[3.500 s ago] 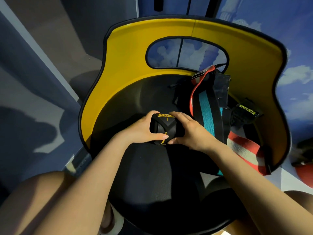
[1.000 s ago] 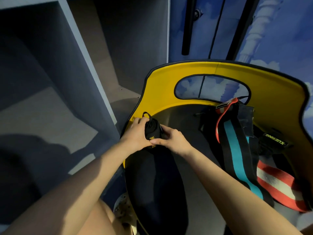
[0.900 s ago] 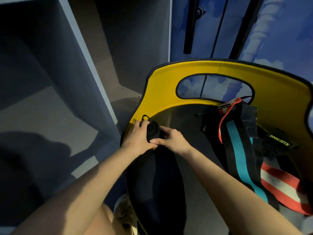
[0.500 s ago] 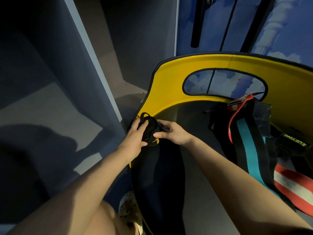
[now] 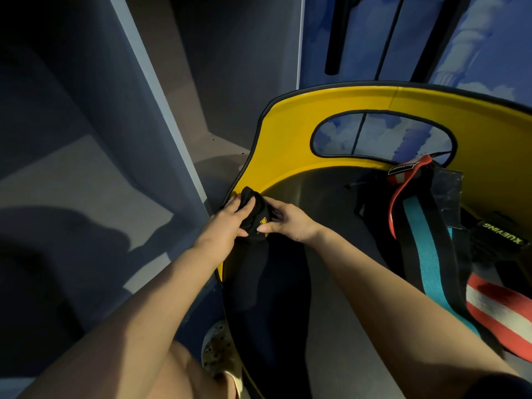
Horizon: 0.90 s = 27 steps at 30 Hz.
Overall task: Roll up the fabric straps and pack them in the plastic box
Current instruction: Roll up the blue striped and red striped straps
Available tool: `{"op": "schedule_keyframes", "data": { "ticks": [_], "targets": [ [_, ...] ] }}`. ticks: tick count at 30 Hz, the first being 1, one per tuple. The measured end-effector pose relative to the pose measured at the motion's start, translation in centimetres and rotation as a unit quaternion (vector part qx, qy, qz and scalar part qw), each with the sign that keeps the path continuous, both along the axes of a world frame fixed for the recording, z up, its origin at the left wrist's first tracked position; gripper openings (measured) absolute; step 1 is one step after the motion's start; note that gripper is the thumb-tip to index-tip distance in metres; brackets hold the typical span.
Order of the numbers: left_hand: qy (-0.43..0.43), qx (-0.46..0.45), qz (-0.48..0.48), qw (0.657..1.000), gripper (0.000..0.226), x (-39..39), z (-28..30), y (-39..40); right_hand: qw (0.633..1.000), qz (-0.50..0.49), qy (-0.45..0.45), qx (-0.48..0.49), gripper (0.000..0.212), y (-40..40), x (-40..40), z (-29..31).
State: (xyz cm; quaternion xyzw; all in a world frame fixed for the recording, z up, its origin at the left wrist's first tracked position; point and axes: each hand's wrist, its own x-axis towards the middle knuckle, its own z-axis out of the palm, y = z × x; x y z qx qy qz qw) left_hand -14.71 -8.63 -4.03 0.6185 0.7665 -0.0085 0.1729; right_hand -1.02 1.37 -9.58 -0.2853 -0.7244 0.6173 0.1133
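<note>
Both hands hold a rolled black strap with yellow print [image 5: 257,218] at the left rim of the yellow chair [image 5: 290,139]. My left hand [image 5: 227,223] grips the roll from the left, fingers over its top. My right hand [image 5: 288,223] pinches it from the right. On the seat at right lie unrolled straps: a black and teal one [image 5: 423,249], a red and white striped one [image 5: 495,306], and a black strap printed XUEYING [image 5: 502,234]. No plastic box is in view.
The chair's black seat [image 5: 331,203] fills the middle. Grey shelving [image 5: 161,105] stands to the left, its open compartment beside the chair's rim. A light perforated shoe [image 5: 218,349] shows below. A blue cloud-pattern wall [image 5: 475,38] is behind.
Since 3.5 s ago both hands carried the rolled strap from the seat's middle to the chair's left rim. Over the last second the roll barely moved; fingers shifted slightly.
</note>
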Motion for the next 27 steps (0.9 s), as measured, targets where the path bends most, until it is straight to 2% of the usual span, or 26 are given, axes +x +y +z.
{"op": "schedule_keyframes", "data": {
  "ticks": [7,10,15,21,27],
  "targets": [
    [-0.07,0.031,0.014,0.997,0.083,0.3,0.5,-0.9,0.996,-0.06,-0.038,0.046,0.087,-1.0,2.8,1.2],
    [-0.082,0.055,0.016,0.995,0.08,1.7,1.6,-0.5,0.988,-0.096,-0.074,0.099,0.085,-1.1,6.0,1.8],
    [-0.095,0.085,-0.042,0.991,0.067,6.7,2.9,1.5,0.964,-0.162,-0.116,0.174,0.072,-1.2,12.3,3.7],
    [-0.161,0.057,-0.071,0.983,0.062,13.2,2.0,4.3,0.913,-0.275,-0.165,0.251,0.056,0.3,19.1,5.5],
    [-0.23,0.044,-0.09,0.968,0.057,18.8,1.2,8.6,0.856,-0.407,-0.182,0.261,0.046,2.9,22.9,5.5]
  ]
}}
